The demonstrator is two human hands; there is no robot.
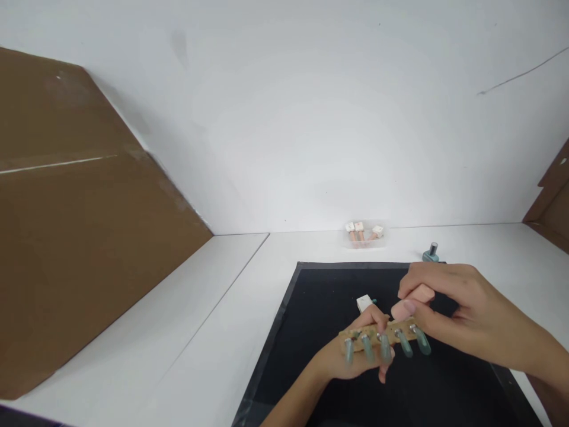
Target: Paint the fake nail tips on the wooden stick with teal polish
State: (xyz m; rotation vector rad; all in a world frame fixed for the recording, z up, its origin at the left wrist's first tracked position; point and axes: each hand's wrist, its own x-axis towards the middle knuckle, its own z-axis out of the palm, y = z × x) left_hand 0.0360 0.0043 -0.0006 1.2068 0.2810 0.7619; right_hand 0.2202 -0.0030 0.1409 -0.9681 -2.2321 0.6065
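My left hand [355, 359] grips a tan strip [391, 330] that carries several teal false nails [384, 347] on short pegs. It holds the strip above the black mat [311, 332]. My right hand [453, 314] is pinched at the strip's right end, fingertips pressed on its top edge beside the last teal nail [421, 342]. A small white block [364, 303] with a teal tip lies on the mat just behind the strip.
A teal nail polish bottle [430, 254] stands at the mat's far right edge. Three white-capped pieces [363, 233] lie by the back wall. Brown cardboard panels stand at the left [80, 237] and far right [553, 201] on the white table [213, 308].
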